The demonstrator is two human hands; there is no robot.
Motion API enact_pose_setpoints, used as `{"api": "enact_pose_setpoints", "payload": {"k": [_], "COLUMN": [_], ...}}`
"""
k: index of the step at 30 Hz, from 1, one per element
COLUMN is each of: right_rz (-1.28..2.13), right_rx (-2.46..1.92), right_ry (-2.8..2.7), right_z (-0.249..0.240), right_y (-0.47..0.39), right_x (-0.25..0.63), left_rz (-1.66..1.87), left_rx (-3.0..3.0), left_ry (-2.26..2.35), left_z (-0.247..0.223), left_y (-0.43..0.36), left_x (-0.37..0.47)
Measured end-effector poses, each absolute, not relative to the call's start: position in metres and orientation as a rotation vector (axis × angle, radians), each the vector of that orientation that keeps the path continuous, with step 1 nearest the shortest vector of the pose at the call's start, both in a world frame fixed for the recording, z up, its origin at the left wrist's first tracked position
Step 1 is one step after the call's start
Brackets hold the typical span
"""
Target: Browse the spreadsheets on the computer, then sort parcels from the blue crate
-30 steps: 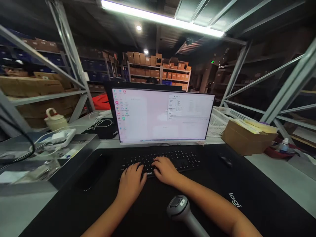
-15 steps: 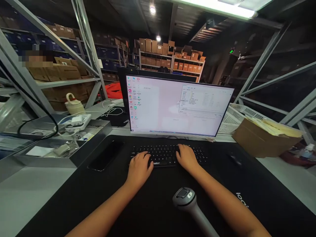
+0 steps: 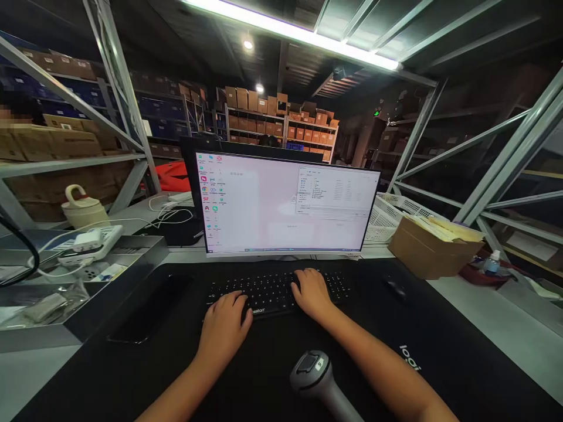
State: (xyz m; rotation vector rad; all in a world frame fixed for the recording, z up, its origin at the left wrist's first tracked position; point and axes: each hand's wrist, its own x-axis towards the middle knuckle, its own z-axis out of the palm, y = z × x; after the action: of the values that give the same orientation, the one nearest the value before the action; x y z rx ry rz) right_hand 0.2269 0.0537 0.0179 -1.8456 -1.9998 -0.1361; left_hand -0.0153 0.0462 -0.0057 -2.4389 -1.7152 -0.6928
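Note:
Both hands rest on a black keyboard [image 3: 270, 293] in front of a lit monitor [image 3: 272, 217]. My left hand [image 3: 225, 319] lies on its left end, fingers stretched over the keys and thumb apart. Toward the right part of the keys is my right hand [image 3: 313, 291], with its fingers spread and slightly curved. Neither hand grips anything. Between my forearms lies a grey barcode scanner [image 3: 319, 375], its head toward the keyboard. The monitor displays desktop icons and a file window on the right.
A dark phone [image 3: 149, 310] lies left on the black desk mat [image 3: 259, 363]; a mouse [image 3: 394, 288] sits right. Farther left stand a grey tray [image 3: 118, 293] with cables and a cream bottle [image 3: 83, 208]. A cardboard box [image 3: 433, 249] and white baskets [image 3: 382, 220] flank the monitor's right.
The camera view has tilted up and turned right, so the desk items appear shifted left and lower. Both hands stay on the keyboard; the screen looks the same.

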Motion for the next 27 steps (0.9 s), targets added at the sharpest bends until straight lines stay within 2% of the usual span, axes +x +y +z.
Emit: {"api": "enact_pose_setpoints", "payload": {"k": [9, 18, 27], "right_rz": [-0.099, 0.129, 0.164], "right_rx": [-1.765, -1.397, -1.355], "right_ry": [-2.012, -2.284, -2.270], "right_z": [0.014, 0.004, -0.002], "right_y": [0.055, 0.051, 0.057], "right_x": [0.228, 0.206, 0.205], "left_rz": [-0.701, -0.706, -0.937], "left_rx": [-2.439, -2.454, -2.275], "left_ry": [-1.652, -1.637, -1.795], "left_z": [-0.003, -0.007, 0.001], "left_y": [0.044, 0.036, 0.061], "left_x": [-0.013, -0.005, -0.041]}}
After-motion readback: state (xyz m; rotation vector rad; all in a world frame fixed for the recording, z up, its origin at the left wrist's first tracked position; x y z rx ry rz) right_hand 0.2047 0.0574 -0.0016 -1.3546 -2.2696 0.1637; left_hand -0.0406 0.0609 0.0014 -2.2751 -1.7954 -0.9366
